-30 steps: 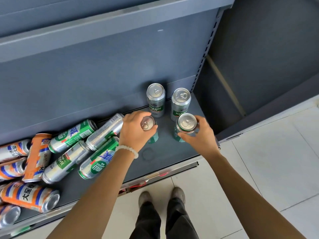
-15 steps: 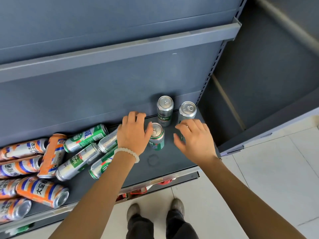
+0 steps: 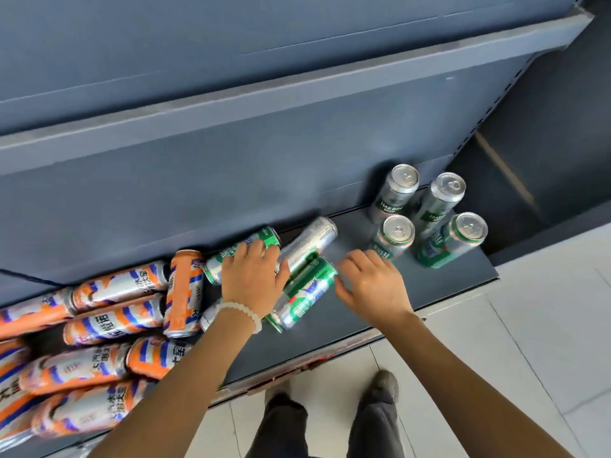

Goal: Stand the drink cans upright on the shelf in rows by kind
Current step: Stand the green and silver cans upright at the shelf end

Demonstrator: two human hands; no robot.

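Orange, blue and silver cans (image 3: pixel 109 320) heaped on their sides at the far left of the grey shelf (image 3: pixel 446 285), one orange can (image 3: pixel 183 292) lying crosswise against the ends of the others. Just right of that, green and silver cans on their sides: one green can (image 3: pixel 244 249) near the back wall, a silver can (image 3: pixel 310 241) angled beside it, and a green-labelled can (image 3: pixel 302 297) lying nearer the front edge. Left hand (image 3: pixel 253 276), a pale bead bracelet (image 3: pixel 243 310) at the wrist, laid palm down over the green can at the back, fingers draped on it and thumb beside the silver can; not clear whether gripped or merely touched. Right hand (image 3: pixel 372 285) just right of the green-labelled can, fingers loosely bent and spread, thumb close to the can's end, nothing held. Hands apart, the lying cans between them. Further right, four green and silver cans (image 3: pixel 426 213) stood upright at the shelf's right end, two behind and two in front, close together. Below the shelf edge, pale floor tiles (image 3: pixel 545 342) and two shoes (image 3: pixel 383 385) with dark trouser legs.
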